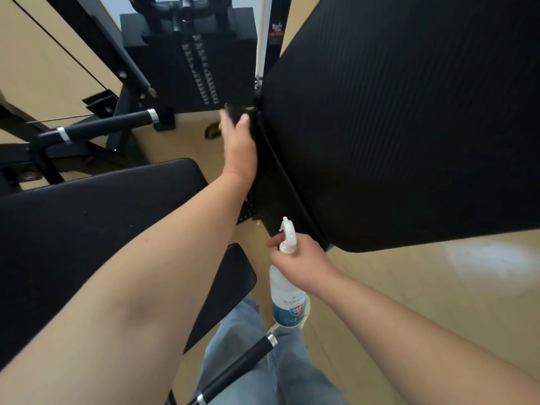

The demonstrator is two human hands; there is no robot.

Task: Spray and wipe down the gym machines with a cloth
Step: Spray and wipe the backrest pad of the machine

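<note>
Left hand (238, 141) clutches a dark cloth (233, 111) on the left edge of the back pad (409, 127); right hand (302, 266) grips a spray bottle (287, 301).

White spray bottle (287, 290), teal label, near upright, nozzle up, black cloth (235, 114) bunched against edge of ribbed black back pad (409, 127)

The broad padded back pad (409, 127) is black with fine diagonal ribbing; the smooth vinyl seat pad (87, 223) plain black. The white plastic spray bottle (287, 299) has a teal-and-blue label. The bunched cloth (233, 112) looks black, though blurred. The round bar handle (108, 127) is black with silver bands.
</note>
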